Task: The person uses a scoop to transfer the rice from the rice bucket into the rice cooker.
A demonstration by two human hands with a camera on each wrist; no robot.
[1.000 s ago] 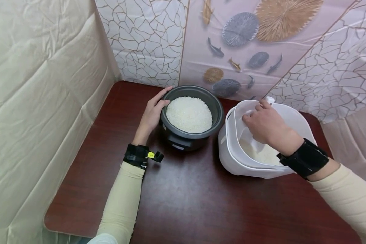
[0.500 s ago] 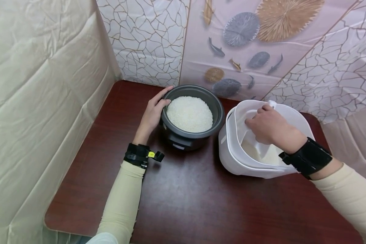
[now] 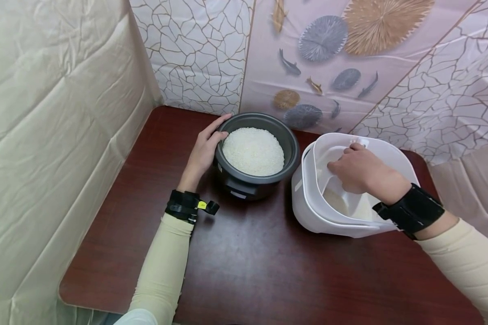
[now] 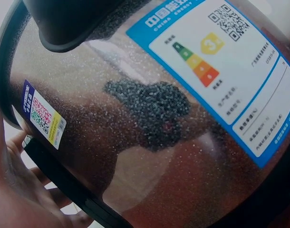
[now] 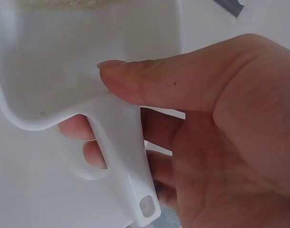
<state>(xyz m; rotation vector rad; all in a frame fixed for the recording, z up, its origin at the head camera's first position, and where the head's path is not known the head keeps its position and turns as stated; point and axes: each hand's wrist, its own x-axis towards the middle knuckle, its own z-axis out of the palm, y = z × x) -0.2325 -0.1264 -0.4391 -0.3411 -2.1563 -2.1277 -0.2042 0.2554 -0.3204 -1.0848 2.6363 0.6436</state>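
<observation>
On the left, a dark rice cooker [image 3: 244,188] holds a mound of white rice [image 3: 254,151]. My left hand [image 3: 204,151] grips its left side, thumb at the rim and fingers spread along the outside. In the left wrist view, the glossy wall carries a blue-edged energy label [image 4: 216,76], with the fingers at the lower left. My right hand [image 3: 359,170] reaches into a white rice bin [image 3: 311,212] and holds a white scoop [image 5: 119,147] by its handle. The thumb presses where handle meets bowl; the fingers wrap beneath. Some rice [image 5: 64,4] shows at the top of the right wrist view.
The cooker and bin stand close together near the back of a dark reddish-brown table [image 3: 244,262]. A patterned sheet [image 3: 199,58] hangs behind them, and a beige cloth wall [image 3: 65,135] runs along the left edge.
My right hand has moved slightly right and lower inside the bin, and the scoop's handle end has dipped toward the bin's far rim. The left hand keeps its place on the cooker.
</observation>
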